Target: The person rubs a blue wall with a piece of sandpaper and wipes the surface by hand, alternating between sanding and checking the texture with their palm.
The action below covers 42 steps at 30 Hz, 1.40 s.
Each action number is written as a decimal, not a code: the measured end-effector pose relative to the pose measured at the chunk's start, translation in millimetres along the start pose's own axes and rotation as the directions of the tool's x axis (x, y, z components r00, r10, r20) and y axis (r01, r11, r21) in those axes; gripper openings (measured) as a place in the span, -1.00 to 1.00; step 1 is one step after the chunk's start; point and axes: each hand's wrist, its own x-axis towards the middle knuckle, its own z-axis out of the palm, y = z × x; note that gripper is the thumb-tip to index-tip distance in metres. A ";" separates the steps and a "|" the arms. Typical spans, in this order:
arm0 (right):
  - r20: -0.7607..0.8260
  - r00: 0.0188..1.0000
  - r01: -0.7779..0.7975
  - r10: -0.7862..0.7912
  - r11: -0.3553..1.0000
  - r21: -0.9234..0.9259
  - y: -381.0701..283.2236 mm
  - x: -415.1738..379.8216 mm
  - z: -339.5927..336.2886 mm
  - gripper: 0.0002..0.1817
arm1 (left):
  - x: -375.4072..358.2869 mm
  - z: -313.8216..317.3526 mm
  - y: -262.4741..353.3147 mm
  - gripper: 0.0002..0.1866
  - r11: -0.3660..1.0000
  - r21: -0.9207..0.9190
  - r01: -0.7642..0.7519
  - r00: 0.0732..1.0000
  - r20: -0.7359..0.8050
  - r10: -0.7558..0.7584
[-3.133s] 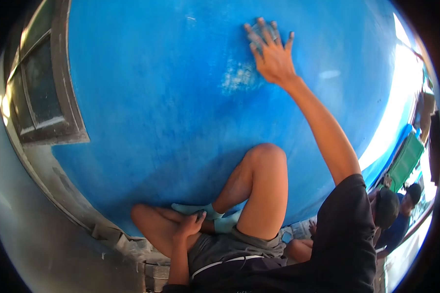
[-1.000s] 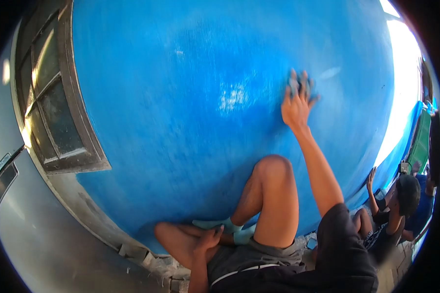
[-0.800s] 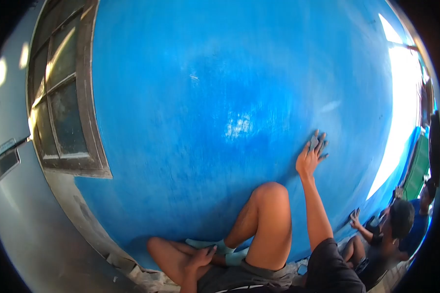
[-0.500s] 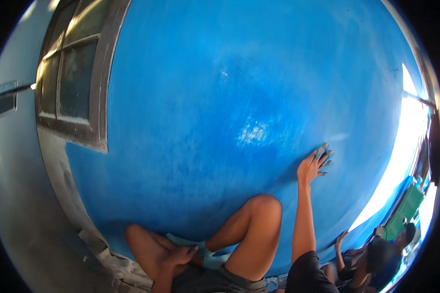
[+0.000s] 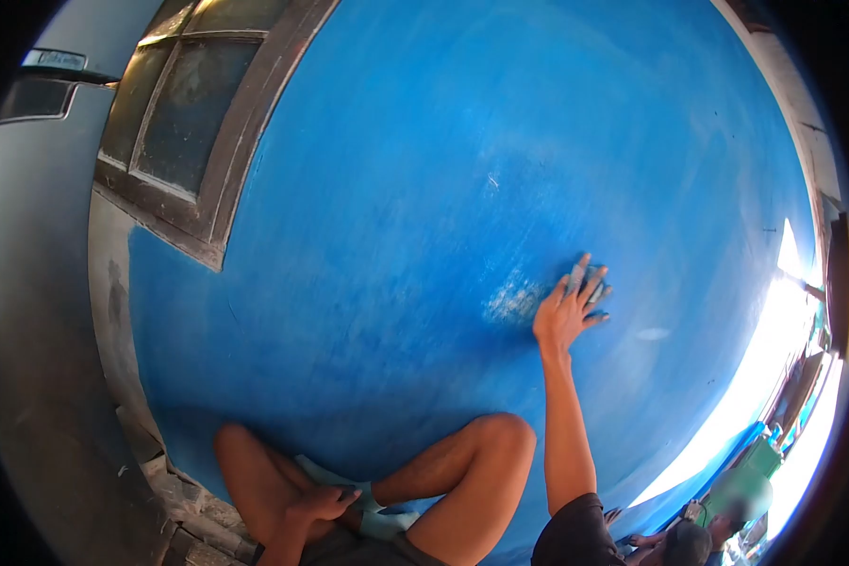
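Note:
My right hand (image 5: 564, 311) is raised with the arm outstretched, pressed to the blue painted wall (image 5: 368, 236). A grey sheet (image 5: 591, 287) that looks like sandpaper is tucked among its fingers, which lie against the paint; most of the sheet is hidden. Just left of this hand, a shiny whitish patch (image 5: 511, 298) shows on the wall. My left hand (image 5: 323, 505) rests low between my bent knees, near my light blue footwear (image 5: 387, 524). Its fingers are curled and dark at the tips; whatever they hold, if anything, cannot be made out.
A brown-framed window (image 5: 193, 123) is at the upper left, beside a grey surface (image 5: 38, 311). Broken masonry (image 5: 184, 500) runs along the wall's foot. At the lower right, other people (image 5: 684, 542) sit close to the wall, near a green object (image 5: 757, 460).
My view has tilted and shifted. My right hand has slid left across the wall, closer to the shiny patch. The people at lower right have changed posture. My left hand stays low.

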 end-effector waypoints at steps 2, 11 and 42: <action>0.033 0.992 0.125 -0.125 0.992 -0.016 -27.9 -6.2 -0.5 -0.41 | 6.7 4.9 -6.9 -0.09 1.000 0.000 -0.030 0.999 -0.012 0.030; 0.423 0.308 0.917 -0.852 0.385 0.107 -65.0 -103.8 7.6 -0.32 | 18.7 17.5 -20.5 -0.08 0.995 -0.053 -0.082 0.996 -0.036 0.080; -0.052 0.876 -0.479 0.479 0.878 0.024 200.7 -147.1 11.5 -0.41 | 0.4 -0.8 6.8 -0.36 1.000 0.013 -0.009 1.000 -0.011 0.010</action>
